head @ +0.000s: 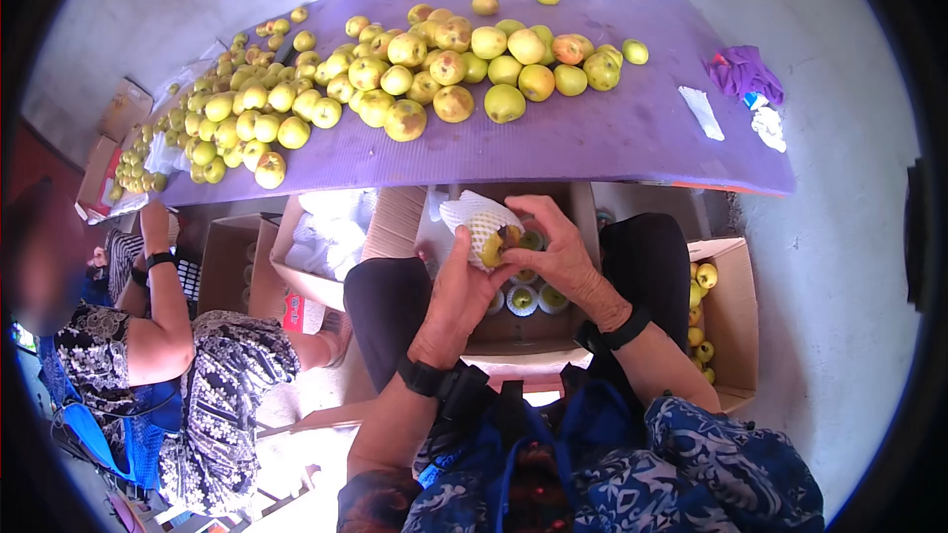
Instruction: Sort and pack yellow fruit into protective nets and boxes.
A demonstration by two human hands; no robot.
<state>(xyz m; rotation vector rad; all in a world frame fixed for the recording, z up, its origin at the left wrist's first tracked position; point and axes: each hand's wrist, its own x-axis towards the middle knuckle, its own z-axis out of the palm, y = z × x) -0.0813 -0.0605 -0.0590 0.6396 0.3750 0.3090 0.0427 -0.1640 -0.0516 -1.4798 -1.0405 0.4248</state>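
A yellow-green apple [492,247] with a dark brown patch sits partly inside a white foam net sleeve [474,216]. My left hand [461,295] holds it from below and the left, its thumb against the sleeve. The thumb and fingers of my right hand [563,255] are at the apple's right side, touching the bare end. Beneath my hands, between my knees, stands an open cardboard box [518,344] with several apples in foam nets [523,300], standing in rows.
Many loose apples [406,49] lie on a purple-covered table [474,155] ahead. An empty foam net [701,112] and purple cloth [748,74] lie at its right. A box of white foam nets [326,237] is left, an apple box [740,311] right. A co-worker [155,355] sits at left.
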